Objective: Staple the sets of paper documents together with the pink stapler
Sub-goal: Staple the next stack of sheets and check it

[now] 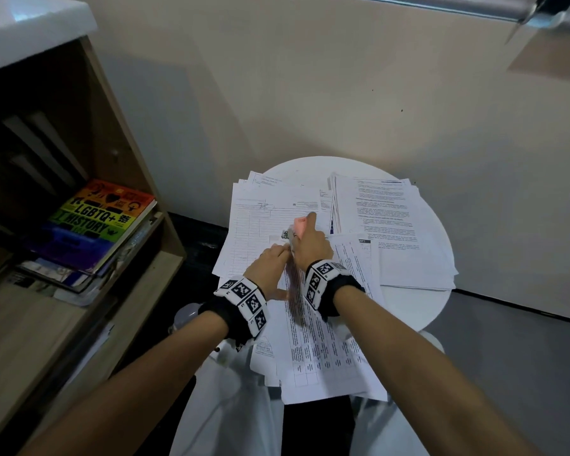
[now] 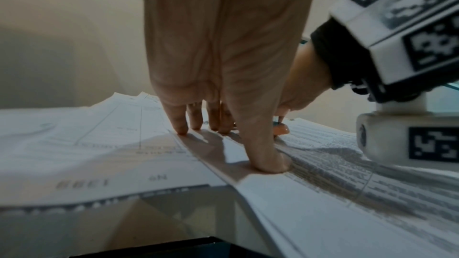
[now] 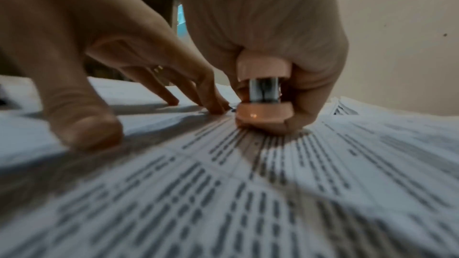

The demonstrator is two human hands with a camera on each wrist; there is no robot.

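Observation:
My right hand [image 1: 310, 241] grips the pink stapler [image 1: 299, 225] at the far corner of a printed table document [image 1: 320, 343] that hangs over the front of the round white table [image 1: 405, 307]. In the right wrist view the stapler [image 3: 263, 101] sits squeezed in my fist, its base on the sheet [image 3: 248, 193]. My left hand [image 1: 270, 264] presses straight fingers and thumb onto the same set just left of the stapler; its fingertips [image 2: 182, 129] and thumb [image 2: 268, 162] lie flat on the paper [image 2: 323, 213]. The stapler's pink end [image 2: 282, 129] peeks out behind them.
More paper stacks cover the table: a form sheet [image 1: 260, 225] at the left, text pages [image 1: 392, 218] at the right. A wooden shelf [image 1: 139, 166] with a rainbow book [image 1: 96, 222] stands at the left. The wall [image 1: 343, 93] is close behind the table.

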